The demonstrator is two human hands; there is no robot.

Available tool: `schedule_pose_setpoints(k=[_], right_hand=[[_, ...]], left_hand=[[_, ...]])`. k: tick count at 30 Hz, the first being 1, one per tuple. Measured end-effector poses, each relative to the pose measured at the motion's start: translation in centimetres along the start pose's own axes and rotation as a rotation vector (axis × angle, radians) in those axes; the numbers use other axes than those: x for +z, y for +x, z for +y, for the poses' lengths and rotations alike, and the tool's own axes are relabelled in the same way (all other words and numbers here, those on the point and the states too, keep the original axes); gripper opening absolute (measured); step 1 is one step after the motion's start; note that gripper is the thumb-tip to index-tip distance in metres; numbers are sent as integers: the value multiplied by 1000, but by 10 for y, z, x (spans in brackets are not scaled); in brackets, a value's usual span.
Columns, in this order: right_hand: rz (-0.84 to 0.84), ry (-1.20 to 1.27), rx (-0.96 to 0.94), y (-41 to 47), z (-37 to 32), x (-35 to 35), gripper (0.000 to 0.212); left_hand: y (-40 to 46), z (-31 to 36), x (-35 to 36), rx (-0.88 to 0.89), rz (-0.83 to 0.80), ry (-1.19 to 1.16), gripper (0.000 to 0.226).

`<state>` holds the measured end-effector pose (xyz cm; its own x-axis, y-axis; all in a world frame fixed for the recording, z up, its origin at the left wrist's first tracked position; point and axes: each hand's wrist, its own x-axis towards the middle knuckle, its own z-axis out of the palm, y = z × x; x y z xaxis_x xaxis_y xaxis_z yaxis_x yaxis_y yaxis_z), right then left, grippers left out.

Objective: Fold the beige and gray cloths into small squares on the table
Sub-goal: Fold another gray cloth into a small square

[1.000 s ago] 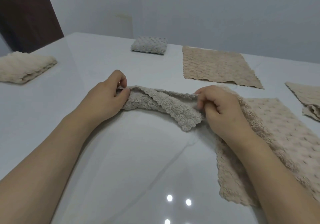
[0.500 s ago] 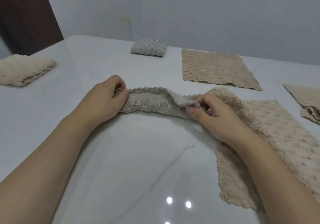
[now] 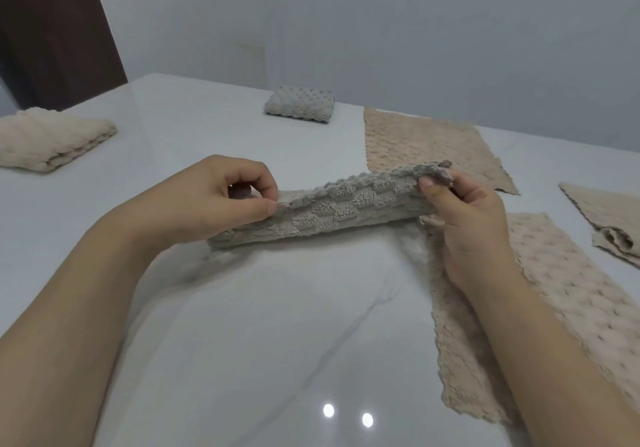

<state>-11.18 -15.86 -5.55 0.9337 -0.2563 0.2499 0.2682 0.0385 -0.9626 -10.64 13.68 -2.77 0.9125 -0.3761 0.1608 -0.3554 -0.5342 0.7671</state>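
A gray textured cloth (image 3: 339, 209), folded into a long strip, is stretched between both hands just above the white table (image 3: 242, 342). My left hand (image 3: 221, 201) pinches its left end between thumb and fingers. My right hand (image 3: 460, 218) pinches its raised right end. A flat beige cloth (image 3: 561, 294) lies under my right forearm. Another flat beige cloth (image 3: 429, 142) lies beyond the strip. A folded gray cloth (image 3: 299, 104) rests at the far middle, and a folded beige cloth (image 3: 48, 140) sits at the far left.
A further beige cloth (image 3: 609, 218) with a curled corner lies at the right edge. A gray wall rises behind the table, with a dark door panel (image 3: 52, 31) at the upper left. Ceiling lights reflect on the glossy tabletop near me.
Both hands have lifted the gray cloth off the table and pulled it taut into a strip. The right end has risen and moved right.
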Motion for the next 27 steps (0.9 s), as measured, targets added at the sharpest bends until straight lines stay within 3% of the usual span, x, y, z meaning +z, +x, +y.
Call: schedule_pose_setpoints(k=[2,7,14,21,24,27], right_hand=[[-7,29,2,2,-4,4,6],[48,20,-24,11,-14,15,21],[210,-34,-56,32,-22,31,25],[264,-109,-132,37,-21,39,24],[286,-205,-211,39,-25,36,21],[341,-339,-329,44,-42,30,12]], left_hand=[[-1,0,-1,31,1,0,8],[-4,0,2,94,59,-39,12],[1,5,21,248,179,316,11],[2,10,24,138,427,412,8],[0,15,21,141,454,263,6],[-3,29,20,138,351,-203,9]])
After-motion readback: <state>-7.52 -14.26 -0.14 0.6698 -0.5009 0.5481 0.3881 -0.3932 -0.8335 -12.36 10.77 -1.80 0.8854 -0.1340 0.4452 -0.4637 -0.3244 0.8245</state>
